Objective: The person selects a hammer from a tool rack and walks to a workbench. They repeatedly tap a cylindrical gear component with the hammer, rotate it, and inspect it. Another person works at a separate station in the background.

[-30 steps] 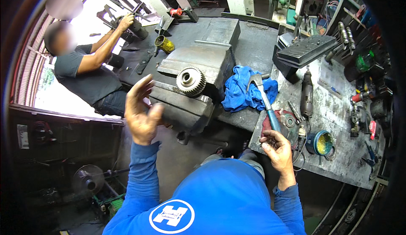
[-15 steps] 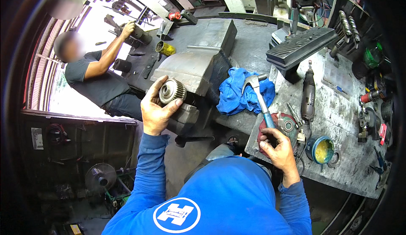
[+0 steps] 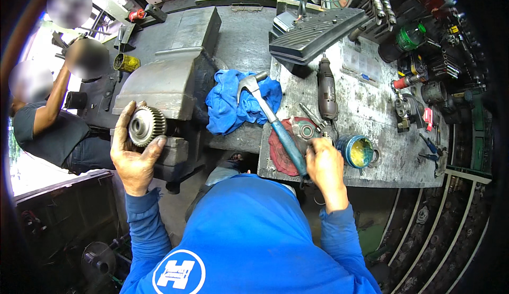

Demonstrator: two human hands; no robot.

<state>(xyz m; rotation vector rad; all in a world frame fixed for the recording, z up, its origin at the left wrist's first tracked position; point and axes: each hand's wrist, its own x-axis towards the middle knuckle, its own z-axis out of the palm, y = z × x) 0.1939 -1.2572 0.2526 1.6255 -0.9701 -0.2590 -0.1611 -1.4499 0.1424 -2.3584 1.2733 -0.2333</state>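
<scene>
My left hand point(image 3: 133, 159) is closed round a toothed steel gear point(image 3: 143, 127) over the front jaw point(image 3: 175, 153) of a large grey vise point(image 3: 154, 90). My right hand point(image 3: 325, 167) has curled fingers beside the blue handle of a hammer point(image 3: 286, 143); what they hold, if anything, is hidden. The hammer's head lies on a crumpled blue cloth point(image 3: 222, 108). Under the handle is a red cloth point(image 3: 278, 159) with a round metal part point(image 3: 306, 130). An open blue tin of yellow paste point(image 3: 360, 153) sits just right of my right hand.
A co-worker point(image 3: 45, 135) stands at the left side of the grey bench point(image 3: 244, 34). On the right worktop point(image 3: 408, 175) are a rotary tool point(image 3: 327, 92), a clear case point(image 3: 360, 63) and fittings point(image 3: 408, 111). A ridged black tray point(image 3: 313, 37) is behind; a yellow can point(image 3: 127, 62) is back left.
My left hand has closed on the gear. My right hand has moved up along the hammer handle's side with fingers more curled. My view has shifted toward the right side of the bench.
</scene>
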